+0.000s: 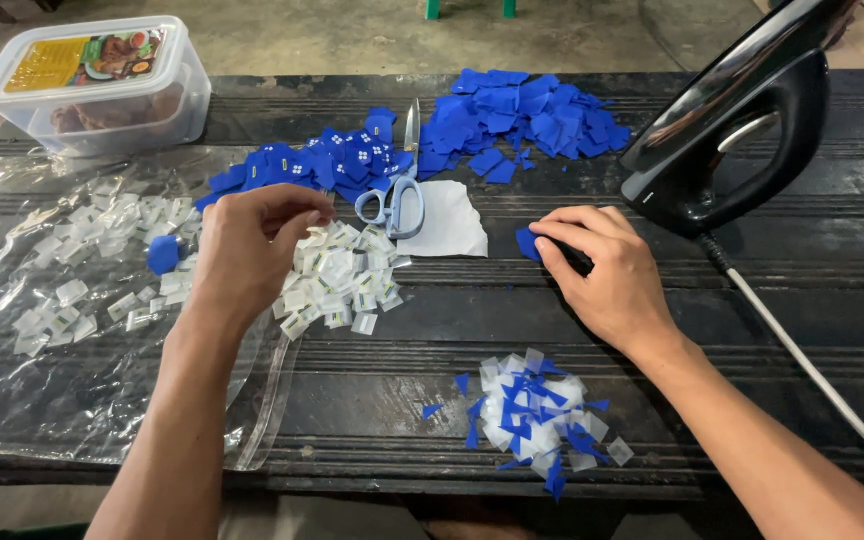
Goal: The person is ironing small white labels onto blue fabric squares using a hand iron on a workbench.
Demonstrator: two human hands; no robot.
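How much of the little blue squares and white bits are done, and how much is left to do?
Done, it seems: a pile of blue squares with white labels behind the left hand. In hand: the right hand presses a blue square; the left picks among white labels. Left: a plain blue pile and more labels on the plastic bag.

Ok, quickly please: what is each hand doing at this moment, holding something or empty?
Left hand: fingers pinched over the white tags; what they hold cannot be told.
Right hand: pressing a blue piece, not gripping.

Soft, even daylight, sharp focus, faint glare on the clear plastic sheet (pixel 42 340).
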